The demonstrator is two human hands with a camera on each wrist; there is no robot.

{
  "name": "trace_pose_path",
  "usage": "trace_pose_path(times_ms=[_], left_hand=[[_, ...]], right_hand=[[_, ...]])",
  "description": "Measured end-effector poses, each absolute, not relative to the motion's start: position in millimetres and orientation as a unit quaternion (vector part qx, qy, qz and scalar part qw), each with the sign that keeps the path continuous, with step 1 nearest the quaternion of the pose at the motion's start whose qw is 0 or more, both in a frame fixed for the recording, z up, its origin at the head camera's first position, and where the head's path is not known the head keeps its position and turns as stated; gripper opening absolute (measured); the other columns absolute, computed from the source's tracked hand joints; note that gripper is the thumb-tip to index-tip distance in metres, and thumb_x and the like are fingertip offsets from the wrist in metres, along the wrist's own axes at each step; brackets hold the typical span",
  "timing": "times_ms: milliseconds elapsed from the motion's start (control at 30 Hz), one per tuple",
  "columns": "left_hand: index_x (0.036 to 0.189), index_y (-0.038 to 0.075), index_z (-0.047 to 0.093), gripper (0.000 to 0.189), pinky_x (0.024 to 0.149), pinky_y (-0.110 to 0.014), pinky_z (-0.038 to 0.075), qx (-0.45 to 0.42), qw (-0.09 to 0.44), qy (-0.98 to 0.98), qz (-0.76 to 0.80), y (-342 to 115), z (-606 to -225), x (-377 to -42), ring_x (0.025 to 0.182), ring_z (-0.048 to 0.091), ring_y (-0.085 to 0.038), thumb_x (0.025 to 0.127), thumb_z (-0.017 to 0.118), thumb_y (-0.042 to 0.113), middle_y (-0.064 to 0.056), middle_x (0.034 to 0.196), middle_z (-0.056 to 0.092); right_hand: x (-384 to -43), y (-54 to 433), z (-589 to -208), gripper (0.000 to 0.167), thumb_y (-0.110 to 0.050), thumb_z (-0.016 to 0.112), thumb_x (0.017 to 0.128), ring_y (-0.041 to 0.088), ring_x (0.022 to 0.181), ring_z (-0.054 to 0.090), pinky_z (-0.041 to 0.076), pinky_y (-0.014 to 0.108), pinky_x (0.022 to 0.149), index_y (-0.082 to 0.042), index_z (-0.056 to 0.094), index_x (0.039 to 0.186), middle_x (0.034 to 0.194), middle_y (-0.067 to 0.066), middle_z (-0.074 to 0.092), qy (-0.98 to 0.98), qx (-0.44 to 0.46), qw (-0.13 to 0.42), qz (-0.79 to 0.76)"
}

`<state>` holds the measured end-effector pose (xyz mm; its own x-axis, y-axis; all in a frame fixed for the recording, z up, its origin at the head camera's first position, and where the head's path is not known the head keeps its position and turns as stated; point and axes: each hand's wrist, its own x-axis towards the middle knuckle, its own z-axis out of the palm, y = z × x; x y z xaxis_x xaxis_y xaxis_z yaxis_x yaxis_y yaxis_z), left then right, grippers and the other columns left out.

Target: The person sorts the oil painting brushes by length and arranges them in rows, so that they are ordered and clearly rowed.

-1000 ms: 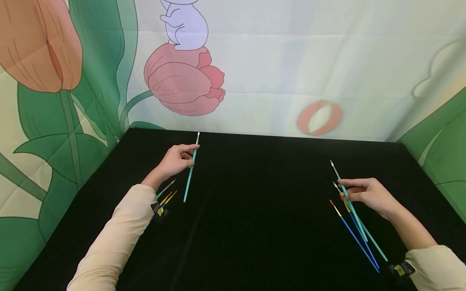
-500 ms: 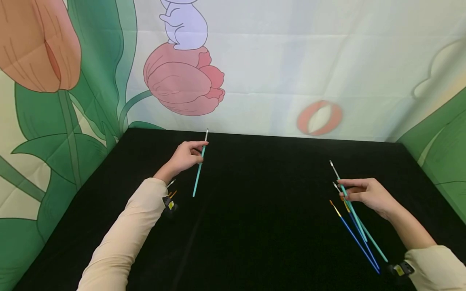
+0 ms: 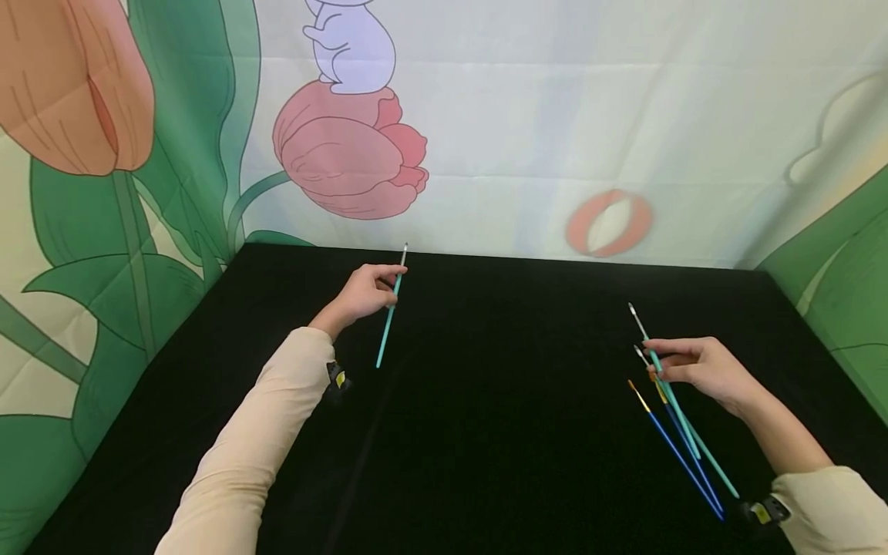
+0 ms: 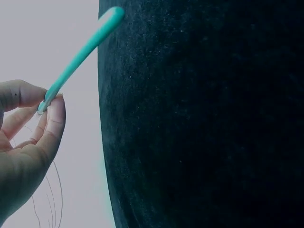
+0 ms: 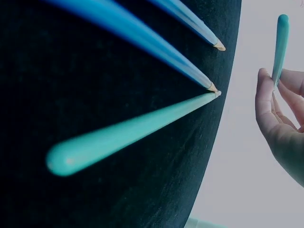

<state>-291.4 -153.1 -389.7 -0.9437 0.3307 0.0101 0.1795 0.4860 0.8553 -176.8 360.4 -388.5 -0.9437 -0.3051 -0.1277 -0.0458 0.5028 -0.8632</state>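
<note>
In the head view my left hand [image 3: 361,294] pinches a slim teal paintbrush [image 3: 385,333] between thumb and fingertips. Its pale bristle end points up and away, the handle end toward me. The left wrist view shows the teal handle [image 4: 78,59] rising from the fingertips. On the right, my right hand [image 3: 704,374] pinches another teal paintbrush [image 3: 676,410], tilted over the brushes beneath. Under it lie a second teal paintbrush [image 3: 723,473] and two blue paintbrushes with orange-brown bristles, the outer blue paintbrush [image 3: 676,447] set slightly apart on the left.
A black cloth [image 3: 499,401] covers the table. Behind it hangs a printed curtain [image 3: 499,139] with tulips and a rabbit-like figure. Wrist cameras sit on the left cuff [image 3: 336,376] and right cuff [image 3: 768,511].
My left hand has moved right and slightly away with its teal paintbrush. The brushes lying beside the left forearm have become hidden behind the sleeve. My right hand has stayed in place.
</note>
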Motion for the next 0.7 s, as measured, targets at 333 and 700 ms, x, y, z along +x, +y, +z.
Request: trace_pose_path(times_ms=[333,700], left_hand=[[0.15,-0.01,0.052,0.056,0.092,-0.044,0.058,0.138,0.079,0.863,0.479,-145,-393,-301,0.095,0.062,-0.03,0.094,0.058,-0.014,-0.029,0.126,0.054],[0.15,-0.009,0.054,0.057,0.082,-0.034,0.055,0.126,0.082,0.869,0.471,-136,-396,-312,0.089,0.06,-0.025,0.093,0.057,-0.015,-0.028,0.126,0.055]], right_hand=[[-178,361,-385,0.046,0.012,0.058,0.099,0.007,0.093,0.073,0.057,0.02,0.082,0.029,0.044,0.139,0.105,0.014,0.077,0.85,-0.105,0.126,-0.5],[-178,357,-386,0.044,0.012,0.059,0.099,0.007,0.093,0.073,0.057,0.021,0.082,0.028,0.046,0.138,0.11,0.019,0.076,0.85,-0.114,0.12,-0.499]])
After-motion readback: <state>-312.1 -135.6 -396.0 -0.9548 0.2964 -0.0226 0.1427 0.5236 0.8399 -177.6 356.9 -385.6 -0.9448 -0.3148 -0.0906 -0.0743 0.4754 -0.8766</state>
